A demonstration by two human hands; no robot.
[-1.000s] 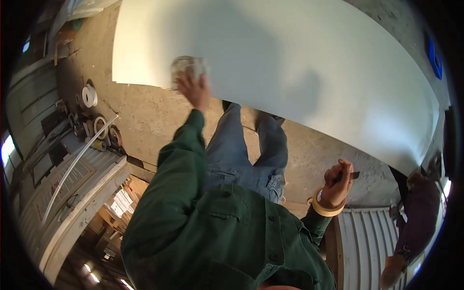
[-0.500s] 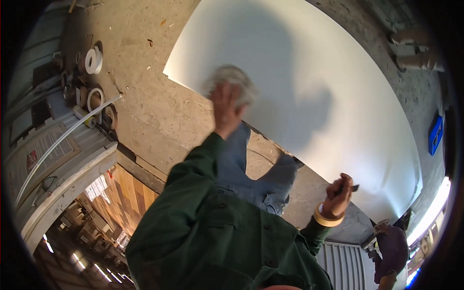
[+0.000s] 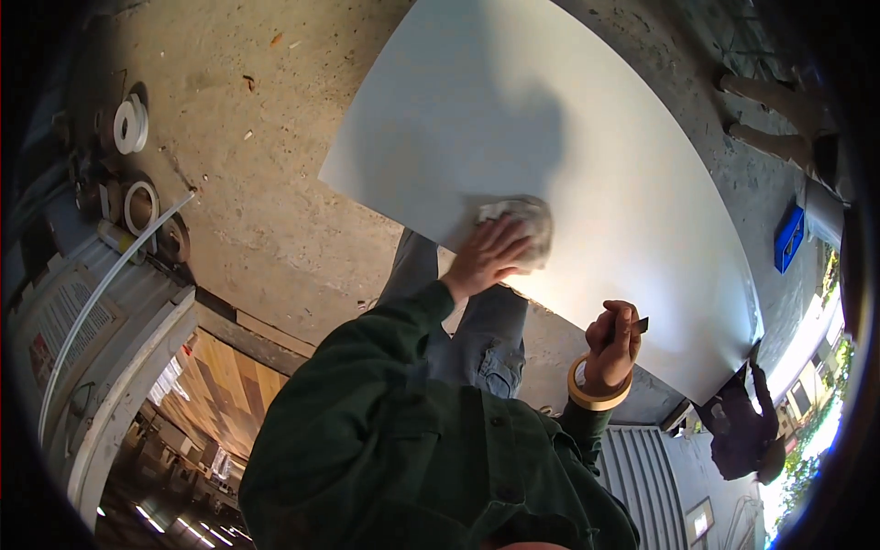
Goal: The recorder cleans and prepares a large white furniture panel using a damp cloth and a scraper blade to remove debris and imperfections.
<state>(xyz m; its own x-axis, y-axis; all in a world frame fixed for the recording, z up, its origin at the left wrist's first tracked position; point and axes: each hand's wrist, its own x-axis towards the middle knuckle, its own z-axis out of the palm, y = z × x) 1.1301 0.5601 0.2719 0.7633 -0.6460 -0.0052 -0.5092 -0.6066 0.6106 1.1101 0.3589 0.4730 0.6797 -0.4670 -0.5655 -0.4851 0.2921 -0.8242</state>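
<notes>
My left hand (image 3: 488, 255) presses a crumpled whitish-grey rag (image 3: 530, 229) onto a large smooth pale sheet (image 3: 623, 183), close to its near edge; its fingers are laid over the rag. Farther right, my right hand (image 3: 611, 344) is closed round a small dark tool with a short flat tip (image 3: 642, 324), most of it hidden in the fist, so its kind is unclear. Around my right wrist sits a yellowish roll of tape (image 3: 600, 401). This hand is raised by the sheet's near edge.
Rolls of white and brown edging or tape (image 3: 131, 124) lie at the left, beside a long thin pale tube (image 3: 105, 284). Another person's legs (image 3: 775, 147) show at the far right, near a blue tray (image 3: 789, 240). A person in dark clothing (image 3: 742, 431) is at the lower right.
My left hand and the rag have moved right from the sheet's left corner along its near edge. My right hand still grips the small dark tool. The view has shifted slightly.
</notes>
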